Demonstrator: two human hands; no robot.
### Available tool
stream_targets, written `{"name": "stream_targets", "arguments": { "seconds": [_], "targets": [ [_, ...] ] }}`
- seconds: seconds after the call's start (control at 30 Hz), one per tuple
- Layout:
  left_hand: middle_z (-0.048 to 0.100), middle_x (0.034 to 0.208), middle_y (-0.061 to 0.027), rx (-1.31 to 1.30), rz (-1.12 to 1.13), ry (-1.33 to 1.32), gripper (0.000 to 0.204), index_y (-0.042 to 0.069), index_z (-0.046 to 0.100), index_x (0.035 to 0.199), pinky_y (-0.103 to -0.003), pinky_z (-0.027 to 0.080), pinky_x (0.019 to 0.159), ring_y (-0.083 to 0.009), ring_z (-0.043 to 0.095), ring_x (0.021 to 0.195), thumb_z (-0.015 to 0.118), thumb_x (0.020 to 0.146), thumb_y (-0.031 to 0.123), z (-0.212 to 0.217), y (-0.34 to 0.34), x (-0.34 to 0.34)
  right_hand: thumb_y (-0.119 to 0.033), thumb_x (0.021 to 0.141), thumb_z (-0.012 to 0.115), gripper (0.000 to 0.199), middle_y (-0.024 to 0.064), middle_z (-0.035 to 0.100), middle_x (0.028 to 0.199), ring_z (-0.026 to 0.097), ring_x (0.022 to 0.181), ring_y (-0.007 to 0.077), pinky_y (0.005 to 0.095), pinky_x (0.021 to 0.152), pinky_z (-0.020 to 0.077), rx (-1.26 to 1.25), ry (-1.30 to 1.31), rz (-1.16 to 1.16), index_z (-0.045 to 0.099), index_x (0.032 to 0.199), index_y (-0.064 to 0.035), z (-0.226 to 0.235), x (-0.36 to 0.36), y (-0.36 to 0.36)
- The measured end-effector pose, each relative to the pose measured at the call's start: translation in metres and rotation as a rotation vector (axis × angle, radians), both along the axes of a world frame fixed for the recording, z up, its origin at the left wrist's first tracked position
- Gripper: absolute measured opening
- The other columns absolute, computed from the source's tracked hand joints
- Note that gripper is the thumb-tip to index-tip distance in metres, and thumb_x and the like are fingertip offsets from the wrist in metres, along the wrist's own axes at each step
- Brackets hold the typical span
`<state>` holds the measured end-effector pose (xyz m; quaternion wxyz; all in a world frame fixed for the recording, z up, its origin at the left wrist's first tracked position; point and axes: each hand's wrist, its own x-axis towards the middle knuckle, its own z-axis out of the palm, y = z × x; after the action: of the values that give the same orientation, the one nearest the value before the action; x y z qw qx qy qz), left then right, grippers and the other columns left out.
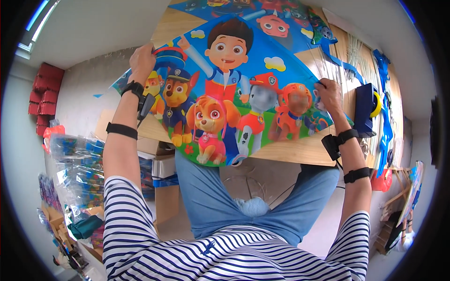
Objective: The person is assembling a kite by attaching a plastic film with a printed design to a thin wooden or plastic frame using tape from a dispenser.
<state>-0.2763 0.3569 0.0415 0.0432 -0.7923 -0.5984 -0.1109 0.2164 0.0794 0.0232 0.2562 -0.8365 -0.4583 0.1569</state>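
A blue kite sail [281, 65] with a printed cartoon child and several cartoon dogs is spread between my hands, its rounded lower corner toward my lap. My left hand [141, 61] is closed on its left edge. My right hand [330, 93] pinches the right edge with bent fingers. Beyond it, on the wooden table [290, 152], lies another printed sail [293, 40] in a similar pattern, partly covered by the one I hold. Both of my wrists carry black straps with small devices.
To the right stand a dark blue tape dispenser [364, 110] with a yellow core, blue strips [385, 131] and thin pale rods [354, 56]. Plastic-wrapped printed packs [79, 173] are piled at the left. Red boxes [47, 91] are stacked by the far left wall.
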Motion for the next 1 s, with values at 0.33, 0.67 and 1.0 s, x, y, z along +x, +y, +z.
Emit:
{"name": "stream_targets", "arguments": {
  "seconds": [0.33, 0.67, 1.0],
  "targets": [
    [0.067, 0.097, -0.0108, 0.225, -0.149, -0.328, 0.017, 0.007, 0.065, 0.098, -0.042, 0.051, 0.078, -0.0334, 0.063, 0.094, 0.067, 0.081, 0.008, 0.004, -0.121, -0.058, -0.022, 0.084, 0.071, 0.034, 0.0152, 0.066, 0.116, 0.06, 0.112, 0.032, 0.0393, 0.097, 0.0458, 0.213, -0.527, 0.097, 0.067, 0.113, -0.0046, -0.016, 0.002, -0.012],
    [0.06, 0.079, -0.0114, -0.133, -0.121, -0.079, 0.005, 0.007, 0.061, 0.075, -0.041, 0.048, 0.074, -0.0322, 0.059, 0.079, 0.065, 0.073, 0.006, -0.109, -0.371, -0.202, -0.022, 0.092, 0.064, 0.024, 0.0115, 0.069, 0.08, 0.066, 0.077, 0.016, 0.0306, 0.072, 0.0489, 0.004, -0.196, 0.031, 0.071, 0.101, -0.0006, 0.022, -0.058, -0.121],
    [0.064, 0.082, -0.0031, -0.178, -0.345, 0.526, 0.015, 0.012, 0.072, 0.075, -0.036, 0.037, 0.084, -0.0216, 0.054, 0.091, 0.06, 0.076, 0.02, -0.253, -0.367, -0.18, -0.018, 0.089, 0.068, 0.019, 0.0044, 0.065, 0.074, 0.059, 0.068, 0.0108, 0.0267, 0.067, 0.0461, 0.053, -0.098, 0.111, 0.071, 0.094, 0.0003, 0.053, -0.116, -0.165]
  ]
}}
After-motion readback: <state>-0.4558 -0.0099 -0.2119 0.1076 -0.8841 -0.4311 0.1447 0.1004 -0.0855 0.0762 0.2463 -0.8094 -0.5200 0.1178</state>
